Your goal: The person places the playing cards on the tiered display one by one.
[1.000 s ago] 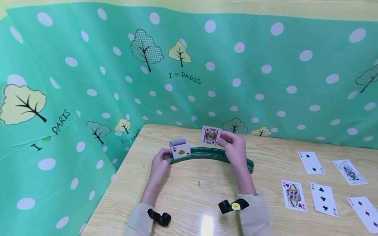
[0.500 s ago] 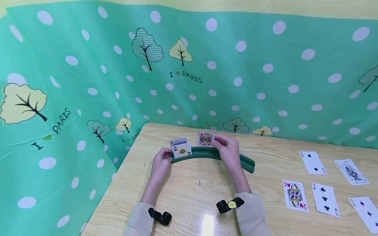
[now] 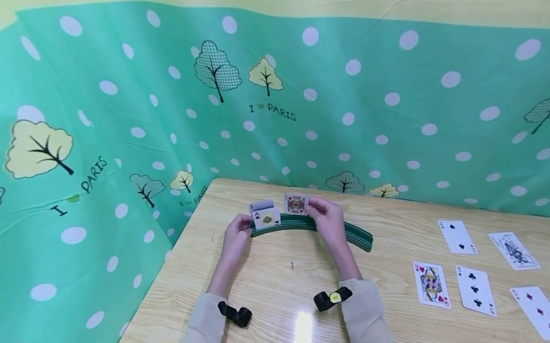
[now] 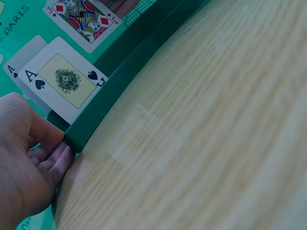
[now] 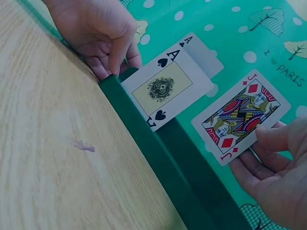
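A curved green card holder point(image 3: 358, 237) lies on the table, and my left hand point(image 3: 235, 234) pinches its left end between thumb and fingers. Standing in that end is the ace of spades point(image 4: 67, 79), with another ace, of clubs point(image 5: 204, 53), mostly hidden behind it. My right hand point(image 3: 329, 221) pinches the jack of diamonds point(image 5: 242, 117) by its right edge, thumb on the face. The jack is upright and faces me, just behind the holder's back wall and to the right of the aces. In the right wrist view its lower edge shows above the slot.
On the right of the wooden table point(image 3: 265, 296) lie several face-up cards: a two of spades point(image 3: 457, 236), a joker point(image 3: 515, 251), a queen of hearts point(image 3: 432, 284), a three of clubs point(image 3: 475, 291) and a three of diamonds point(image 3: 542, 312). A green patterned cloth point(image 3: 286, 81) hangs behind.
My right hand has brought the jack of diamonds left and lower, closer to the holder and the aces. The left hand keeps its hold on the holder's end.
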Motion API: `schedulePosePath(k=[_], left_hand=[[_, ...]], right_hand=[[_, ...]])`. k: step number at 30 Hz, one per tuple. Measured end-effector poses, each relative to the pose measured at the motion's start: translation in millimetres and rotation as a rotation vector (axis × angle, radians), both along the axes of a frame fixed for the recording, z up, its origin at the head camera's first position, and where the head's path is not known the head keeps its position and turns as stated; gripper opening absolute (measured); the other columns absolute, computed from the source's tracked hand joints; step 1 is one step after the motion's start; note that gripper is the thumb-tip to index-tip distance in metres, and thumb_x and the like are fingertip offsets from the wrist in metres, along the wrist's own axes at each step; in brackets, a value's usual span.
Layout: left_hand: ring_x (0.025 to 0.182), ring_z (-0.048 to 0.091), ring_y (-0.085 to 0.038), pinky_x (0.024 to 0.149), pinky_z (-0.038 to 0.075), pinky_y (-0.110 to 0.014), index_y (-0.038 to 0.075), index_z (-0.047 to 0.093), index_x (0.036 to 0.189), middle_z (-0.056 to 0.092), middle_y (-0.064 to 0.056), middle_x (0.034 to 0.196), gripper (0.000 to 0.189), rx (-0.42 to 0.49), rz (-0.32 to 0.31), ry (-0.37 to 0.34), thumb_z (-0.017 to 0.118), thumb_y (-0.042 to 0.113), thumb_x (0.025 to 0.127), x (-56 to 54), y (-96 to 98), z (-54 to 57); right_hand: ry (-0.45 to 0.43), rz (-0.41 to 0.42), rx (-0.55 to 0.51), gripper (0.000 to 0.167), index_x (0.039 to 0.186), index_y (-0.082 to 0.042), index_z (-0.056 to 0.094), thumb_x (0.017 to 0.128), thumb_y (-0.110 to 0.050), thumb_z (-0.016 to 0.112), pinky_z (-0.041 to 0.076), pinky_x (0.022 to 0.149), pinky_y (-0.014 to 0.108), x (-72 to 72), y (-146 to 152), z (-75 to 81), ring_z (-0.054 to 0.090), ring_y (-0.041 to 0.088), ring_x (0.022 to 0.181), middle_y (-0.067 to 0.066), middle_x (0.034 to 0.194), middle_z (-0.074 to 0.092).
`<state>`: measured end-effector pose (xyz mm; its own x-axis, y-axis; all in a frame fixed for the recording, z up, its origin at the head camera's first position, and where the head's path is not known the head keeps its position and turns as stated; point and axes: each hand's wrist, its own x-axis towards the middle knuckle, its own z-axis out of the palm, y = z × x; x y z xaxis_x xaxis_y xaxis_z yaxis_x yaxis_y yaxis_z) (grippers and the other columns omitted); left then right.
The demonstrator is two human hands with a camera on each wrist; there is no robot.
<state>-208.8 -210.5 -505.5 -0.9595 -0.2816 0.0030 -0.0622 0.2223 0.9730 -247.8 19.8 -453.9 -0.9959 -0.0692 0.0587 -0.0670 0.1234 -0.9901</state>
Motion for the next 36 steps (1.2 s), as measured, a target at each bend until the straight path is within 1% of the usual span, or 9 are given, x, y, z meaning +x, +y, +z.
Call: schedulePosePath(k=[2, 9, 16, 24, 29, 36], left_hand=[[0.116, 0.061, -0.038, 0.101, 0.049, -0.049, -0.007, 0.062, 0.121, 0.064, -0.026, 0.124, 0.037, -0.004, 0.0, -0.001, 0.048, -0.008, 0.087, 0.8, 0.5, 0.3], [0.115, 0.062, -0.038, 0.1, 0.05, -0.049, -0.008, 0.062, 0.121, 0.064, -0.026, 0.124, 0.036, -0.025, -0.005, 0.004, 0.048, -0.008, 0.087, 0.4, 0.5, 0.3], [0.115, 0.062, -0.038, 0.1, 0.049, -0.049, -0.007, 0.062, 0.12, 0.065, -0.025, 0.123, 0.036, -0.016, -0.001, 0.002, 0.048, -0.008, 0.087, 0.0, 0.0, 1.1], [0.113, 0.062, -0.037, 0.099, 0.049, -0.048, -0.007, 0.062, 0.12, 0.065, -0.024, 0.122, 0.036, -0.024, 0.001, -0.002, 0.048, -0.007, 0.087, 1.7, 0.2, -0.5], [0.112, 0.062, -0.037, 0.098, 0.05, -0.048, -0.007, 0.062, 0.12, 0.065, -0.024, 0.121, 0.036, -0.029, 0.001, 0.004, 0.049, -0.007, 0.087, 1.6, 0.5, -1.1], [0.112, 0.063, -0.036, 0.097, 0.05, -0.046, -0.007, 0.062, 0.12, 0.066, -0.024, 0.12, 0.035, -0.031, 0.003, 0.001, 0.049, -0.007, 0.087, 0.5, 0.1, -0.9]], right_hand=[[0.005, -0.001, 0.002, 0.027, 0.126, 0.004, 0.07, 0.101, -0.003, 0.063, 0.054, 0.092, 0.031, -0.6, -1, -1.5, 0.065, 0.031, 0.114, 0.022, 0.124, 0.07], [0.017, 0.003, 0.004, 0.027, 0.126, 0.003, 0.071, 0.101, -0.004, 0.063, 0.054, 0.094, 0.035, -1.8, -3, -4.5, 0.065, 0.03, 0.115, 0.021, 0.124, 0.07], [0.017, 0.004, 0.005, 0.026, 0.125, 0.003, 0.071, 0.1, -0.003, 0.064, 0.054, 0.092, 0.032, -3.5, -5, -7.1, 0.066, 0.03, 0.115, 0.02, 0.124, 0.071], [0.004, 0.012, 0.014, 0.027, 0.125, 0.003, 0.071, 0.1, -0.004, 0.065, 0.054, 0.098, 0.04, -3.4, -8, -9.5, 0.066, 0.031, 0.116, 0.02, 0.124, 0.071], [0.02, 0.014, 0.027, 0.027, 0.125, 0.003, 0.071, 0.1, -0.005, 0.065, 0.054, 0.098, 0.042, -4.1, -8, -11.9, 0.066, 0.032, 0.115, 0.02, 0.124, 0.071], [0.017, 0.017, 0.02, 0.026, 0.125, 0.002, 0.071, 0.1, -0.006, 0.065, 0.054, 0.097, 0.042, -5.6, -7, -13.9, 0.066, 0.03, 0.115, 0.019, 0.124, 0.071]])
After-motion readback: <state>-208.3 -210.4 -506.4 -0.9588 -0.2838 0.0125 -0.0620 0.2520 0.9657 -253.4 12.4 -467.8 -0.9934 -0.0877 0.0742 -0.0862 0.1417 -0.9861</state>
